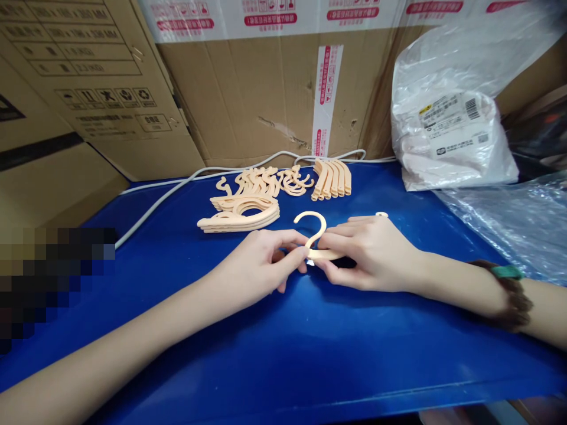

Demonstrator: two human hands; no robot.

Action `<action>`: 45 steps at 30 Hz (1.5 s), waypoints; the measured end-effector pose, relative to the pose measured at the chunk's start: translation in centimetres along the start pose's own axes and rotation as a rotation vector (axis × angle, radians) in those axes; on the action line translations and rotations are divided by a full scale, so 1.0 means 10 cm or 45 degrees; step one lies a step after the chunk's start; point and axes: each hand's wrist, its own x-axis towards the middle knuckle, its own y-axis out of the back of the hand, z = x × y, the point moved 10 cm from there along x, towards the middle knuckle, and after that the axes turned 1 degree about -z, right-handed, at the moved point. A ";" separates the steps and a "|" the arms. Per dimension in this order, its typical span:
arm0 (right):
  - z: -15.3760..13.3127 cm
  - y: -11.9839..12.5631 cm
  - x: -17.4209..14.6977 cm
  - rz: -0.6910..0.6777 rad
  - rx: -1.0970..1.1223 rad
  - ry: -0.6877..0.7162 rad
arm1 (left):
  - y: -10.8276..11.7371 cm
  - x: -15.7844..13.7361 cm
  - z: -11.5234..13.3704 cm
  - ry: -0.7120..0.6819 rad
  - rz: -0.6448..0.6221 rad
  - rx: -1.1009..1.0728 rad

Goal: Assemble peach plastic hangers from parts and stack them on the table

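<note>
1. Head view: your left hand has its grip pinched closed on the base of the pale hook.
2. Your right hand's grip is closed on the pale bar.
3. Both pieces meet over the worktop; whether they are fastened cannot be told.
4. Judged still to do: loose hooks, wavy pieces, flat stack and curved bars, behind your hands.
</note>
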 end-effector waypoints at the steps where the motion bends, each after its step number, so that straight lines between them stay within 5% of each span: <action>1: 0.01 0.00 0.00 0.007 0.005 -0.010 | 0.01 -0.01 0.03 -0.050 0.019 0.120; 7: 0.21 -0.04 0.03 -0.051 -0.017 -0.211 | 0.07 -0.04 0.18 -0.239 0.111 0.726; 14: 0.32 -0.01 0.01 0.034 -0.018 -0.287 | 0.07 -0.03 0.17 -0.256 0.130 0.971; 22: 0.23 0.11 0.00 0.183 -0.139 -0.197 | 0.07 -0.02 0.17 -0.279 0.147 0.998; 45: 0.20 0.04 -0.01 0.116 -0.070 -0.138 | 0.06 -0.05 0.16 -0.340 0.112 0.985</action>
